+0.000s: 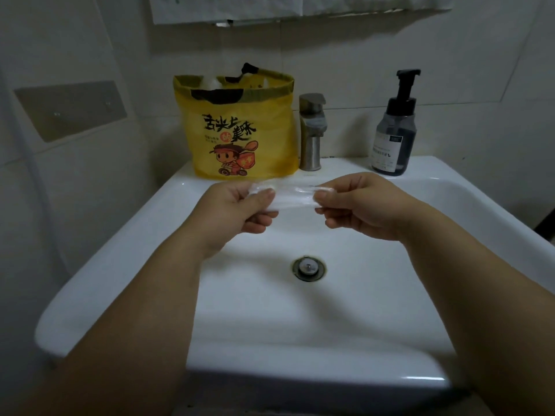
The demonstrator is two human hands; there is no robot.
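Observation:
A thin piece of clear plastic film (292, 196) is stretched between both hands above the back half of a white sink (126, 265). My left hand (237, 210) pinches its left end between thumb and fingers. My right hand (360, 205) pinches the right end the same way. The film is see-through and blurred, so its exact shape is hard to make out.
A yellow printed plastic bag (240, 127) stands on the sink's back ledge at the left of a metal tap (312, 130). A dark pump soap bottle (395, 130) stands to the tap's right. The drain (308, 268) lies below the hands. Tiled walls close in behind and left.

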